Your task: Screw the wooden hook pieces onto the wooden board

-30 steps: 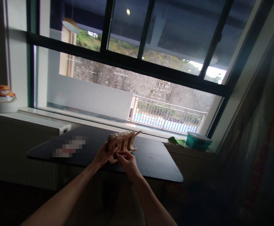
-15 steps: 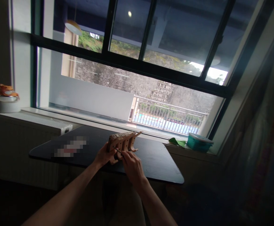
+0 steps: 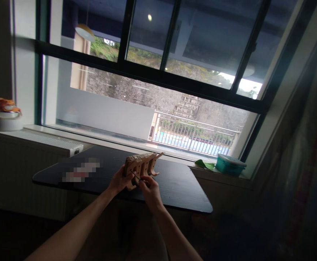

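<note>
A light wooden piece with several curved hooks [image 3: 144, 165] is held up over the near part of the dark table [image 3: 184, 185]. My left hand [image 3: 119, 181] is wrapped round its left end. Between the fingers of my right hand [image 3: 149, 186] is a thin dark rod-like tool [image 3: 135, 175], pinched and slanting up to the left. The tool's tip meets the left side of the wooden piece, close to my left fingers. What the tip touches is too small to tell.
A blurred-out patch [image 3: 82, 170] lies on the table's left part. On the window sill at the right are a teal lidded box [image 3: 230, 166] and a green leaf-like thing [image 3: 204, 165]. A radiator [image 3: 41, 139] stands at the left, with a white container [image 3: 4, 119] beyond.
My right hand has shifted slightly and its fingers are more curled round the tool, more of which now shows. My left hand and the wooden piece have hardly moved.
</note>
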Demonstrator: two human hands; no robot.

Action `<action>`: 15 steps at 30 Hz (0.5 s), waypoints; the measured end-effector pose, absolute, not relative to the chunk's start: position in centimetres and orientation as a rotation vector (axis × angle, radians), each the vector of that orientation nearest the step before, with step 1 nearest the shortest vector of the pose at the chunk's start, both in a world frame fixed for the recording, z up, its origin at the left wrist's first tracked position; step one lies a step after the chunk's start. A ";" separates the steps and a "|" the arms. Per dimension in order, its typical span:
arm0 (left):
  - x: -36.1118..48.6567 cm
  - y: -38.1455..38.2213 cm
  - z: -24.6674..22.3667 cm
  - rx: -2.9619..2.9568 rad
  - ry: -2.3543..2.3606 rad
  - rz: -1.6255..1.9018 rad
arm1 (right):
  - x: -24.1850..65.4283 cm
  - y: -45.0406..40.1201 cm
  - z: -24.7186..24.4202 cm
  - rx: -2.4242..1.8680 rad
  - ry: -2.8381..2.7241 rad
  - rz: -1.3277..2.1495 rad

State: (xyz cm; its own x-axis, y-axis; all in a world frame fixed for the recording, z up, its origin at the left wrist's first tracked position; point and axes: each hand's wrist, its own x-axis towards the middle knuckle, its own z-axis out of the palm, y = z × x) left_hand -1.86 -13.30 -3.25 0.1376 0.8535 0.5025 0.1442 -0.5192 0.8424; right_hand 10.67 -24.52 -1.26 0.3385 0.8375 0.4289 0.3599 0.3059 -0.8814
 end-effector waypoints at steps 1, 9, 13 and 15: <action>-1.9 -13.3 -3.3 1.781 0.958 1.430 | 10.7 -24.6 -1.2 -1.298 -1.265 0.440; -1.9 -13.2 -3.5 1.770 0.965 1.419 | 10.6 -26.7 0.5 -1.451 -1.728 -0.371; -2.0 -13.2 -3.4 1.834 1.000 1.377 | 10.8 -26.6 0.7 -1.506 -1.804 -0.545; -2.0 -13.2 -3.4 1.849 1.025 1.371 | 10.7 -26.5 0.6 -1.513 -1.777 -0.491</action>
